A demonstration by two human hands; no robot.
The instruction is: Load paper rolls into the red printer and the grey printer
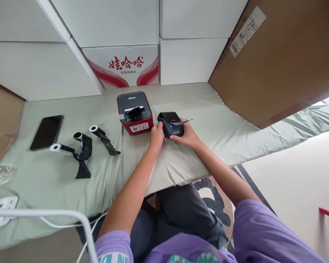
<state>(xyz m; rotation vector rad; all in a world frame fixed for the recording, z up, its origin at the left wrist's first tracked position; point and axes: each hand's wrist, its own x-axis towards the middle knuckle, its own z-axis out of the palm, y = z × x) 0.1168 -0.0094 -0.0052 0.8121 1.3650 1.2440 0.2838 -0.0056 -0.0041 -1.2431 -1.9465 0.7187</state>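
Note:
A small black label printer (169,122) sits on the green cloth-covered table (214,120). My left hand (156,136) grips its left side. My right hand (186,134) holds its right side, and a thin strip sticks out by my right fingers. Just left of it stands a red and grey printer (134,112) with a black piece in its top slot. Three white cores with black ribbon lie further left: one roll (60,149), a second roll (82,144), a third roll (101,134).
A black phone (47,132) lies at the far left. White boxes and a red-printed carton (126,65) line the back. A large brown cardboard box (279,58) stands at the right. A white power strip (1,208) and cable sit at the front left, beside a clear plastic bottle (0,172).

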